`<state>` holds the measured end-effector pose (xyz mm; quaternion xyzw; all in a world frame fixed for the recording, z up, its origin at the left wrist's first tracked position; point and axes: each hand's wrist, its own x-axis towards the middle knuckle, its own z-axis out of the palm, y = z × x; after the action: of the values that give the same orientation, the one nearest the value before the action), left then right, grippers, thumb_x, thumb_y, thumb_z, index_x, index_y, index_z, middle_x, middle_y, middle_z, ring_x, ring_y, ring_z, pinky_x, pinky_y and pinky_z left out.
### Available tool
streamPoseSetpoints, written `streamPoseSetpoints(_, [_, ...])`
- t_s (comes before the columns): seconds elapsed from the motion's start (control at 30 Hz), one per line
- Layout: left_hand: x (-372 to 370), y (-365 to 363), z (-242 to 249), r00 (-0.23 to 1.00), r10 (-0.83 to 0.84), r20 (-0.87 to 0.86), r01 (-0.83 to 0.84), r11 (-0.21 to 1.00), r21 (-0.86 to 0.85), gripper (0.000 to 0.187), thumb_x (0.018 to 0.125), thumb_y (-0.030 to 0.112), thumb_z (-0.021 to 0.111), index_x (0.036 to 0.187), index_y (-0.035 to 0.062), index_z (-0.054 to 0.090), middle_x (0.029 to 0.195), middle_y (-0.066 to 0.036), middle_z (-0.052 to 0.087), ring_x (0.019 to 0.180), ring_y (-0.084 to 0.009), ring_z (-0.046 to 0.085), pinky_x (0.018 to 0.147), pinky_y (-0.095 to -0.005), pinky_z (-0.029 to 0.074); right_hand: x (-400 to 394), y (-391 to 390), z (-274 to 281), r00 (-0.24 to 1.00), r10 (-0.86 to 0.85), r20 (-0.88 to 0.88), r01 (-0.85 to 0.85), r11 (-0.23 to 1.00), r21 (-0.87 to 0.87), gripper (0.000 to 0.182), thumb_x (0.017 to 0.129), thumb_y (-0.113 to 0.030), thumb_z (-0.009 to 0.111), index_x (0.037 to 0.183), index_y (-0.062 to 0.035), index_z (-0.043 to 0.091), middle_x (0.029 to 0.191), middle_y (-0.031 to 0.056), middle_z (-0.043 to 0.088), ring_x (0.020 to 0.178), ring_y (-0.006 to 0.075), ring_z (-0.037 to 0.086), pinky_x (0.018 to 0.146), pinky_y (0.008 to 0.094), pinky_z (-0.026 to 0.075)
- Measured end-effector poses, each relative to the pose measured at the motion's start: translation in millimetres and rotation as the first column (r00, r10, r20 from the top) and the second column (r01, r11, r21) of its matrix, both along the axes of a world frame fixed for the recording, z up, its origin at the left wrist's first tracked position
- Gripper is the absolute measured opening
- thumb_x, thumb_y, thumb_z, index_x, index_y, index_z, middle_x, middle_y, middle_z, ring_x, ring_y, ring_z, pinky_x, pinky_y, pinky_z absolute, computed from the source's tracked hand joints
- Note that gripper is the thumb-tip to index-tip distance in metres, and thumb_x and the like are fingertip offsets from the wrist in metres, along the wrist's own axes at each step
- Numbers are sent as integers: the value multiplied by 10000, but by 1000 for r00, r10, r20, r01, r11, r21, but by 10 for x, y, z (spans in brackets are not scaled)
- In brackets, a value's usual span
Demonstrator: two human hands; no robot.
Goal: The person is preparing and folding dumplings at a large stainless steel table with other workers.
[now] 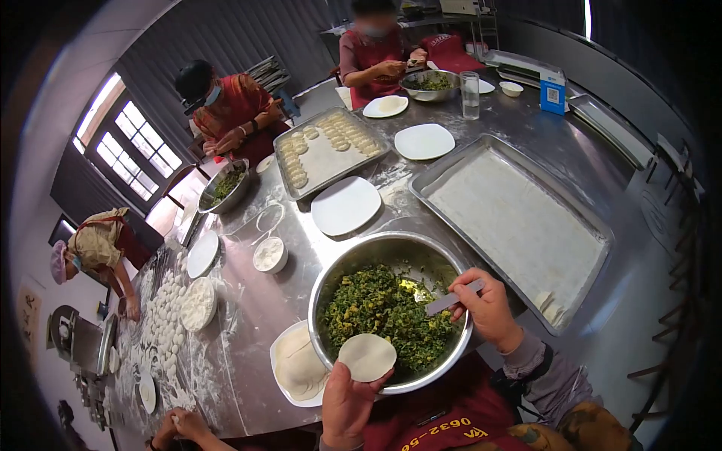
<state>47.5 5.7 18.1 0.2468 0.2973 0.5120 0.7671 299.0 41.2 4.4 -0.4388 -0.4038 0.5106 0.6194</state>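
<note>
Left hand [346,410]: holding a wrapper [367,358] at the near side of the bowl [402,250]
Right hand [487,310]: pinching a spatula [457,297], blade over the filling [376,312]

The area is a communal food-preparation room — indicated by a flour-dusted metal table [244,331], a tray [331,167] of shaped dumplings [350,134], metal bowls [440,259] of chopped filling [376,301], and people in red aprons [374,54].

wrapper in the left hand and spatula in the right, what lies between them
In the head view, green filling in the bowl shows between the wrapper and the spatula.
</note>
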Motion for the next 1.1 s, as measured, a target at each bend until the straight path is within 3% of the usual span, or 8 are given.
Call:
streamPoseSetpoints(0.2, [213,136,67,998,-61,-17,61,998,-31,588,951,459,365,1360,40,308,1367,-120,409,1265,-302,394,1039,-512,318,-108,-96,123,1000,17,-26,-14,995,103,132,913,-99,520,955,18,561,784,66,609,669,92,593,592,234,500])
streamPoseSetpoints(0.27, [258,185,34,998,-48,49,50,998,-23,645,931,511,371,1368,44,287,1370,-121,402,1262,-290,399,1033,-500,329,-131,-195,199,970,-8,243,-47,975,219,132,885,-81,555,975,8,592,752,101,612,655,168,601,600,277,495])
streamPoseSetpoints(0.37, [334,219,70,994,-24,106,28,999,-28,681,912,552,370,1352,36,306,1342,-129,428,1237,-280,425,1020,-474,356,-188,-257,257,743,-238,625,-229,787,572,164,805,-38,600,964,-13,635,763,126,594,672,283,598,603,325,489])
streamPoseSetpoints(0.5, [309,233,-39,968,-1,252,17,998,-61,587,946,482,358,1314,25,343,1313,-121,456,1227,-258,432,1036,-448,334,-264,-420,195,547,-309,778,-505,619,601,295,692,-29,615,986,-8,618,884,111,559,739,252,584,618,326,498])
streamPoseSetpoints(0.63, [304,198,-54,978,46,203,-30,996,-80,689,909,546,384,1315,-9,337,1302,-158,458,1210,-291,447,1014,-429,377,-346,-490,172,487,-368,792,-534,592,603,307,704,-18,614,1010,-12,610,885,109,565,742,255,587,620,333,496])
streamPoseSetpoints(0.87, [223,136,44,983,11,181,2,997,-72,710,903,544,398,1330,-17,310,1327,-183,420,1221,-315,435,1015,-458,378,-137,-387,380,849,-76,523,-136,925,354,178,828,-41,603,996,8,637,834,121,635,714,209,616,640,303,494])
streamPoseSetpoints(1.0, [210,105,-38,980,-22,199,35,997,-62,712,906,540,394,1335,-21,303,1337,-187,410,1228,-319,428,1019,-460,375,-84,-388,302,983,179,30,-181,980,84,158,900,-53,529,985,45,619,833,111,645,722,130,613,665,239,496])
streamPoseSetpoints(1.1, [229,88,-12,978,-23,207,38,997,-69,712,904,544,392,1328,-23,316,1338,-190,406,1227,-318,426,1023,-458,368,-87,-373,281,980,199,-6,-199,979,-40,162,909,-54,511,989,39,616,828,104,645,714,119,615,672,226,500])
